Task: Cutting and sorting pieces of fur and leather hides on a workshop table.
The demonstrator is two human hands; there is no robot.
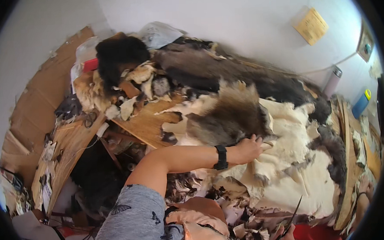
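My left hand [247, 150], with a black watch on the wrist, reaches across to the near edge of a fluffy grey-brown fur piece [226, 118]. Its fingers are curled on that edge, next to a pale fold. Under the fur piece spreads a large cream hide [306, 179], skin side up, with dark fur along its right border. At the lower edge my right hand [287, 237], only partly in view, is closed around a tool with a long, thin dark blade [295, 208] that points upward. The tool's handle is mostly hidden.
Dark pelts [224, 70] lie heaped along the wall, with a black fur bundle [121, 56] at the left. Small hide scraps [230, 192] are piled near me. A pink bottle [332, 82] and a blue bottle [361, 104] stand at right. Another person's arm [363, 198] shows at the right rim.
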